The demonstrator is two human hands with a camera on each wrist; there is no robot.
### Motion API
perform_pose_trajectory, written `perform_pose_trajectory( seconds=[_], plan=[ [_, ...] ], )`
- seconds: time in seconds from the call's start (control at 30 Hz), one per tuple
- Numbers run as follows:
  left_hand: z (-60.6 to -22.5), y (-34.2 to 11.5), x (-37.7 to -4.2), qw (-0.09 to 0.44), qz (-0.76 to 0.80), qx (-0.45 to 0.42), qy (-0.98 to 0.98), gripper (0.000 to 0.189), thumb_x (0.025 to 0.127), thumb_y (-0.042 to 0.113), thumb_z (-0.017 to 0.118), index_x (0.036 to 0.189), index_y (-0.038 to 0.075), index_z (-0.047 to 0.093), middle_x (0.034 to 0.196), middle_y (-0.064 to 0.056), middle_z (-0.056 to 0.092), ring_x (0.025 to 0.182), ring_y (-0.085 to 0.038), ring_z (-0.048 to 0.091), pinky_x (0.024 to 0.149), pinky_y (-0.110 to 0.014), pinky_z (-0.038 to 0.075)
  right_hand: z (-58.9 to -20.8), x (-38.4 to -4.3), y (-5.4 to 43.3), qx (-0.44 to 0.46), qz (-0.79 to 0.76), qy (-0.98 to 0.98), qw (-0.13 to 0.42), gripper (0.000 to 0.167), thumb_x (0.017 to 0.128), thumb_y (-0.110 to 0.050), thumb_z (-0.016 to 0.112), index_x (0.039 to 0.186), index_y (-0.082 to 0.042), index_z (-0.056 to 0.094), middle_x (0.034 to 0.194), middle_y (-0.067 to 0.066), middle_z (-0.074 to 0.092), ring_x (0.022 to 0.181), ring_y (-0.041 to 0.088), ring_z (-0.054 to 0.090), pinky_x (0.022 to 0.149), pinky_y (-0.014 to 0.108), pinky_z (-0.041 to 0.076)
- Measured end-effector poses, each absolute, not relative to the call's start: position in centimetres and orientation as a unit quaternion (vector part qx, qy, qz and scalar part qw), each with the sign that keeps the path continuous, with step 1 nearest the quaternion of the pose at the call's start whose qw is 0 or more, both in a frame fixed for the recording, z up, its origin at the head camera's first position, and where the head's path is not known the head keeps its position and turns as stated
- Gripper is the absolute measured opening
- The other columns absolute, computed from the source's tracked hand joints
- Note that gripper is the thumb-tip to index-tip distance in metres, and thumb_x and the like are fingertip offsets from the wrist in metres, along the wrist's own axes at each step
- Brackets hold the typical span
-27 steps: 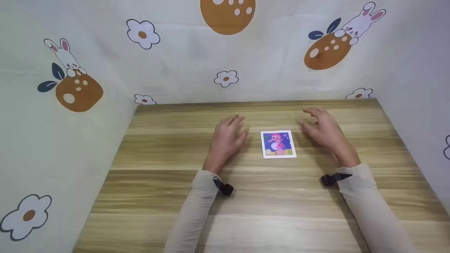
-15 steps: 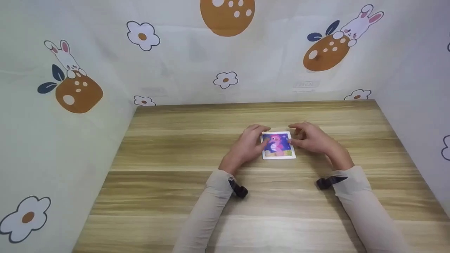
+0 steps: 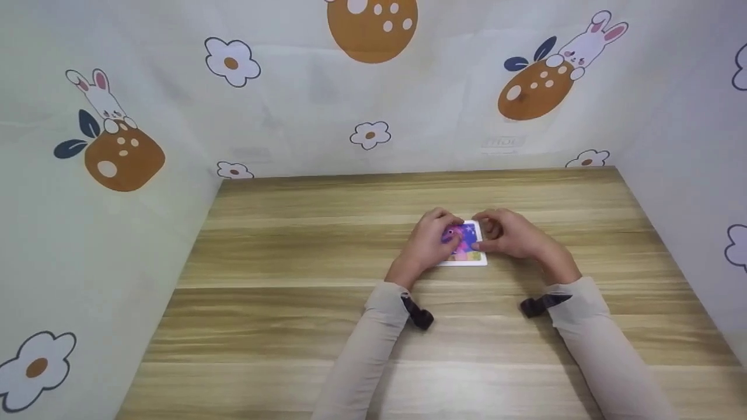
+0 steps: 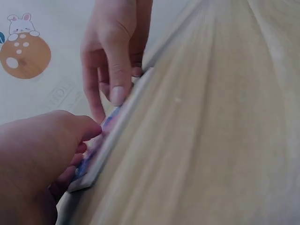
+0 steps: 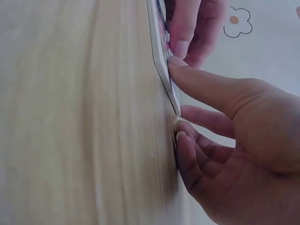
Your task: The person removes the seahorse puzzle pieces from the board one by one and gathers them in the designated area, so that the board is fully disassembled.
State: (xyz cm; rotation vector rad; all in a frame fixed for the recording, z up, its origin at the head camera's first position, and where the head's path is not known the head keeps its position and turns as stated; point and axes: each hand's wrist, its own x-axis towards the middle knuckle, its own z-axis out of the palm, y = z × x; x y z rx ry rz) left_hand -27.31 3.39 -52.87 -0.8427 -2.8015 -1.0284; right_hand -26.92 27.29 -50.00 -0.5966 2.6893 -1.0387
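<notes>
Seahorse picture card (image 3: 468, 236), a small white-bordered square, lies flat on the surface between two bare hands, partly covered by them. Nearest the viewer, behind each grip, a beige left sleeve (image 3: 362, 361) and a beige right sleeve (image 3: 610, 356) reach forward. Just behind each grip, at the inner wrists, sit a black left wrist device (image 3: 421, 318) and a black right wrist device (image 3: 531, 307).

Farther forward, the left grip (image 3: 429, 239) is clamped on the card's left side: the thumb lies over the picture while the fingers curl round the edge. The right grip (image 3: 516, 236) is clamped on the right side, thumb on the border and fingers bent against the edge. Whether any fingertips reach underneath cannot be told. Between the two thumbs, parts of a pink seahorse on blue show.

The wood-grain surface (image 3: 292, 251) spreads to either side of both grips and ends beyond them at a straight far edge. Past that edge hangs a pale backdrop (image 3: 303, 105), printed with white flowers (image 3: 370, 135) ahead of the grips, an orange-brown fruit (image 3: 373, 35) higher up, and rabbits peeking over similar fruits off to both sides.
</notes>
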Motion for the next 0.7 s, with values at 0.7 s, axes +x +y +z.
perform_pose_trajectory(
  seconds=[0.7],
  plan=[
    [-52.3,5.8,-26.1,0.033,-0.176,-0.229,-0.957,0.039,0.101,0.034,0.070,0.140,0.034,0.066,0.142,0.002,0.058,0.128,-0.024,0.057,0.096,-0.044,0.054,-50.4,-26.9,27.5,-0.192,-0.370,0.903,0.108,0.059,0.089,-0.018,0.090,0.139,0.000,0.064,0.103,0.016,0.067,0.090,0.022,0.062,0.080,0.024,0.051]
  ],
)
